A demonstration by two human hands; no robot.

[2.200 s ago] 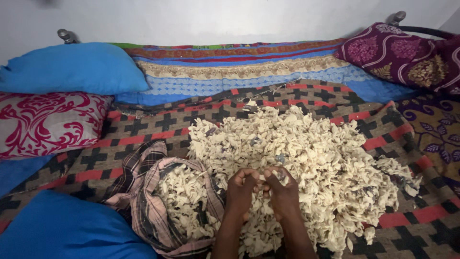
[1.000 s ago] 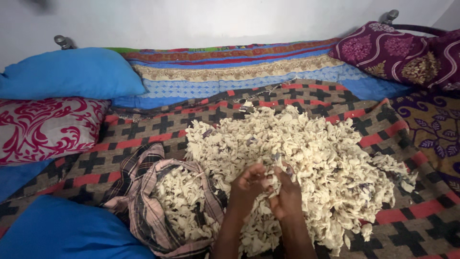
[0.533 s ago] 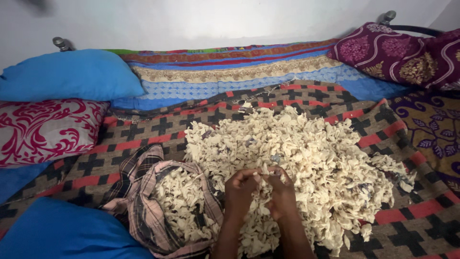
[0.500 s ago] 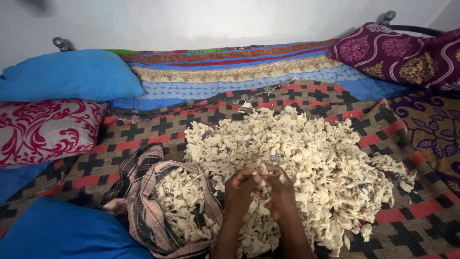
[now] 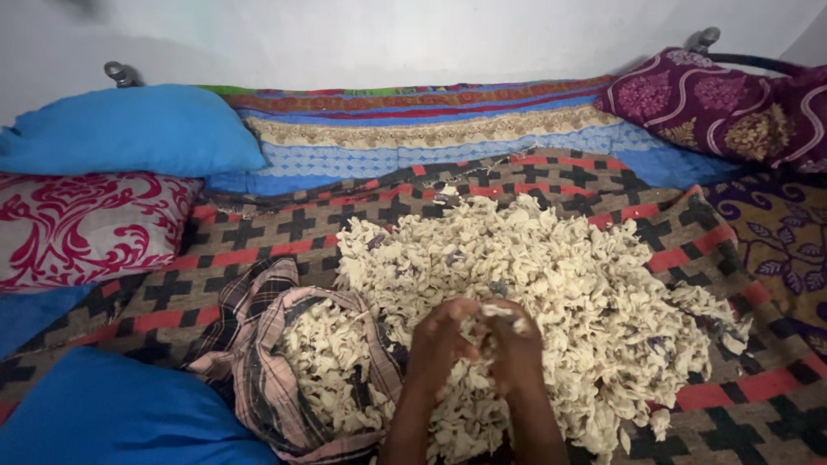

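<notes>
A big heap of cream-coloured stuffing scraps (image 5: pixel 551 284) lies on a patterned blanket (image 5: pixel 258 241). My left hand (image 5: pixel 439 344) and my right hand (image 5: pixel 519 351) meet at the heap's near edge, both closed on a clump of the scraps held between them. Just left of my hands, a pink-and-black plaid cloth cover (image 5: pixel 258 370) lies open, partly filled with the same scraps (image 5: pixel 332 362).
A blue pillow (image 5: pixel 133 129) and a red-and-white patterned pillow (image 5: pixel 82 228) rest at the left. Another blue pillow (image 5: pixel 112 418) fills the near left corner. A maroon floral pillow (image 5: pixel 732 103) sits at the back right. A white wall runs behind the bed.
My hands have kept working a clump of scraps between them at the same spot; the fingers shifted slightly. The view has dipped a little.
</notes>
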